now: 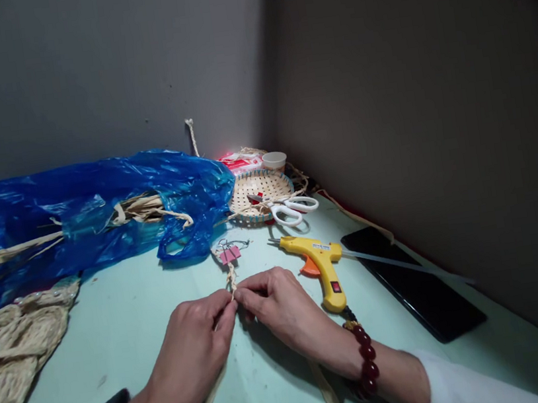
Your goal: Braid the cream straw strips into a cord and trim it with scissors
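Observation:
My left hand and my right hand meet at the middle of the table, both pinching the lower end of a short raffia braid. Loose pale strands run from under my palms toward the near edge. At its far end the braid is held by a pink binder clip lying on the table. My right wrist carries a dark red bead bracelet. Just right of my right hand lies a yellow glue gun with an orange trigger and a clear glue stick in its back.
A blue plastic bag with raffia bundles stretches along the back left. Behind the glue gun, white-handled scissors rest on a shallow woven basket, near a white cup. A black tablet-like slab lies right; woven raffia work lies left.

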### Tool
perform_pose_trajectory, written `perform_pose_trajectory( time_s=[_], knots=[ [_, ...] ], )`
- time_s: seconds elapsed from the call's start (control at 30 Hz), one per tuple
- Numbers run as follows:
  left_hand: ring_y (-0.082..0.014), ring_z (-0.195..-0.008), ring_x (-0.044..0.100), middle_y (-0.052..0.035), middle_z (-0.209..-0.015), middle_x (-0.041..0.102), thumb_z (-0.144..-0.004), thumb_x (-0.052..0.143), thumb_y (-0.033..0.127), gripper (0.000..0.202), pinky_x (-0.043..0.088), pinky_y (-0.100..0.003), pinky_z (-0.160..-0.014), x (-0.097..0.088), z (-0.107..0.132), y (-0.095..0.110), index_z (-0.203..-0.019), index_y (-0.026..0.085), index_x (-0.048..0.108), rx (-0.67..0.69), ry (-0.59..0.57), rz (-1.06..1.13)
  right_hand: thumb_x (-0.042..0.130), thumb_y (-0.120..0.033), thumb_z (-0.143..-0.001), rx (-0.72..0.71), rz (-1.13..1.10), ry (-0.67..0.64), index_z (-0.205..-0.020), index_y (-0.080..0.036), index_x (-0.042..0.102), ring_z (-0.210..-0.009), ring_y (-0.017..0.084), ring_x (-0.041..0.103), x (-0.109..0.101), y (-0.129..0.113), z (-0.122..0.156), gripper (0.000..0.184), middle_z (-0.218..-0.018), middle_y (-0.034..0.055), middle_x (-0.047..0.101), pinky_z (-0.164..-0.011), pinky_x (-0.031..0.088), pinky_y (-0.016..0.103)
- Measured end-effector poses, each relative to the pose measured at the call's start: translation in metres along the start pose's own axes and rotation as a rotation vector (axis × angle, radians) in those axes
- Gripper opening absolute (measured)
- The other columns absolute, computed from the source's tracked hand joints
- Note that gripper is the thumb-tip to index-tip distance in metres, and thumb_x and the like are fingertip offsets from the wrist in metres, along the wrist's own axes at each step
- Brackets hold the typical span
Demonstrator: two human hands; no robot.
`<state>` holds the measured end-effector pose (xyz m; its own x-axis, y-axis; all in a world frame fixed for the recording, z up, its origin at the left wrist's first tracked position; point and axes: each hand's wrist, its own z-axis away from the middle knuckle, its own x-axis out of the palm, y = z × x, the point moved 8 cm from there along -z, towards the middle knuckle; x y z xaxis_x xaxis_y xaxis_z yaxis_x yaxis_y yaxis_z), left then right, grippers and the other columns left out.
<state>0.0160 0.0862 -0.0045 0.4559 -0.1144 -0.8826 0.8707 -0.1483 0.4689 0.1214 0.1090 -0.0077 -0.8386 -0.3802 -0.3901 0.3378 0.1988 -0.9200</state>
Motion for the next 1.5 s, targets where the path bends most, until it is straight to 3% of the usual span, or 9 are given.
perform_pose_trajectory(
  time_s=[0.3, 0.5, 0.63, 0.77, 0.9, 1.0, 1.1, 1.27, 1.5],
  knots=[
    [-0.0209, -0.061, 0.064, -0.0032, -0.066, 0.067, -0.095, 0.028, 0.032, 0.034, 0.041, -0.031, -0.059, 0.004, 0.022, 0.02, -0.07, 0.024, 0.049, 0.017, -0.029, -0.082, 0.048, -0.011, -0.075, -0.036, 0.231, 0.076, -0.049, -0.016, 0.032, -0.054, 0.009, 0.02, -0.012, -0.007, 0.003, 0.031, -0.05, -0.0054, 0.022, -0.05, 0.017, 0.026],
    [-0.0267, -0.065, 0.072, -0.0093, -0.078, 0.074, -0.093, 0.025, 0.019, 0.034, 0.05, -0.036, -0.059, 0.028, 0.031, 0.029, -0.088, 0.019, 0.058, 0.118, -0.097, -0.211, 0.047, -0.017, -0.08, 0.103, -0.291, -0.148, -0.059, -0.012, 0.061, -0.056, 0.01, 0.042, 0.002, 0.002, 0.001, 0.025, -0.059, 0.0004, 0.056, -0.055, 0.032, 0.021],
    [-0.0328, -0.068, 0.072, -0.0129, -0.08, 0.073, -0.089, 0.025, 0.012, 0.037, 0.052, -0.043, -0.058, 0.034, 0.031, 0.034, -0.098, 0.014, 0.062, 0.15, -0.125, -0.328, 0.052, -0.021, -0.081, 0.173, -0.384, -0.142, -0.061, -0.011, 0.067, -0.049, 0.008, 0.033, 0.003, 0.006, 0.001, 0.027, -0.049, -0.0031, 0.046, -0.051, 0.028, 0.021],
    [-0.0306, -0.072, 0.069, -0.0107, -0.08, 0.07, -0.094, 0.026, 0.024, 0.039, 0.05, -0.043, -0.063, 0.013, 0.029, 0.04, -0.085, 0.018, 0.064, 0.17, -0.015, -0.194, 0.054, -0.019, -0.08, 0.158, -0.405, -0.123, -0.058, -0.012, 0.064, -0.05, 0.008, 0.035, 0.004, 0.007, 0.001, 0.025, -0.052, -0.0018, 0.049, -0.05, 0.027, 0.021],
    [-0.021, -0.065, 0.063, -0.0037, -0.068, 0.061, -0.094, 0.033, 0.036, 0.036, 0.048, -0.034, -0.063, -0.02, 0.021, 0.017, -0.074, 0.021, 0.059, -0.007, 0.219, 0.167, 0.049, -0.019, -0.082, 0.143, -0.415, -0.086, -0.061, -0.012, 0.062, -0.045, 0.007, 0.026, 0.005, 0.008, 0.002, 0.026, -0.046, -0.0051, 0.039, -0.046, 0.02, 0.022],
    [-0.0149, -0.035, 0.048, 0.0051, -0.047, 0.053, -0.087, 0.044, 0.045, 0.027, 0.037, -0.026, -0.039, -0.001, 0.012, -0.009, -0.094, 0.021, 0.054, -0.242, 0.072, 0.606, 0.045, -0.019, -0.085, 0.124, -0.357, -0.085, -0.063, -0.012, 0.062, -0.043, 0.008, 0.024, 0.008, 0.009, 0.003, 0.028, -0.044, -0.0063, 0.034, -0.044, 0.019, 0.022],
    [-0.0075, -0.031, 0.034, 0.0072, -0.05, 0.051, -0.078, 0.051, 0.048, 0.03, 0.027, -0.02, -0.032, 0.022, 0.005, -0.011, -0.091, 0.02, 0.05, -0.294, -0.092, 0.89, 0.039, -0.016, -0.087, 0.073, -0.25, -0.094, -0.068, -0.012, 0.061, -0.046, 0.008, 0.033, 0.009, 0.006, 0.004, 0.029, -0.053, -0.0025, 0.049, -0.047, 0.026, 0.021],
    [-0.003, -0.032, 0.019, 0.0139, -0.043, 0.035, -0.07, 0.059, 0.048, 0.034, 0.015, -0.016, -0.032, 0.022, -0.001, -0.01, -0.085, 0.019, 0.051, -0.294, -0.028, 0.885, 0.041, -0.006, -0.082, -0.036, 0.079, -0.079, -0.064, -0.014, 0.059, -0.063, 0.011, 0.05, -0.001, -0.008, 0.014, 0.026, -0.063, 0.001, 0.06, -0.062, 0.033, 0.021],
    [-0.0036, -0.035, 0.023, 0.0129, -0.044, 0.032, -0.072, 0.062, 0.042, 0.026, 0.015, -0.017, -0.035, 0.018, 0.001, -0.012, -0.068, 0.018, 0.053, -0.338, 0.023, 0.852, 0.046, -0.001, -0.074, -0.037, 0.583, -0.067, -0.076, -0.013, 0.062, -0.055, 0.014, 0.045, -0.006, -0.015, 0.023, 0.021, -0.065, 0.0055, 0.059, -0.052, 0.017, 0.03]
  ],
)
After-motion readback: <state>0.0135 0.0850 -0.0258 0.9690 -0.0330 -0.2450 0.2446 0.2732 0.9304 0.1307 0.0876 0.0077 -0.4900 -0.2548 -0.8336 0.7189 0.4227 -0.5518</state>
